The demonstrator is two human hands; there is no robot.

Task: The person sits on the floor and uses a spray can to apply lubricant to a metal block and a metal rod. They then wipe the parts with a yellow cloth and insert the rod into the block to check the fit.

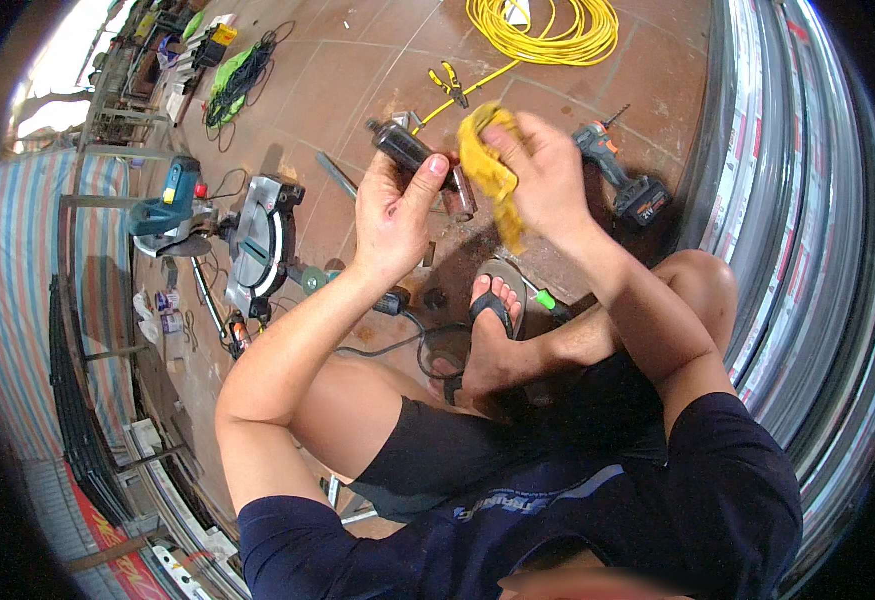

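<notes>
My left hand (pixel 395 215) is closed around a dark cylinder (pixel 403 145) with a narrow stub at its upper left end; its exact kind is not plain. Just right of the thumb shows a reddish-brown piece (pixel 461 197), and I cannot tell whether it is joined to the cylinder. In my right hand (pixel 550 172), a crumpled yellow cloth (pixel 488 160) is gripped, its loose end hanging down. The two hands are raised over the floor, close together, with the cloth beside the reddish-brown piece.
Around me on the tiled floor lie a cordless drill (pixel 613 170), yellow-handled pliers (pixel 450 86), a coiled yellow hose or cable (pixel 558 45), a green-handled screwdriver (pixel 548 299), an angle grinder (pixel 343 285) and a miter saw (pixel 258 235). Long metal profiles (pixel 768 200) line the right side.
</notes>
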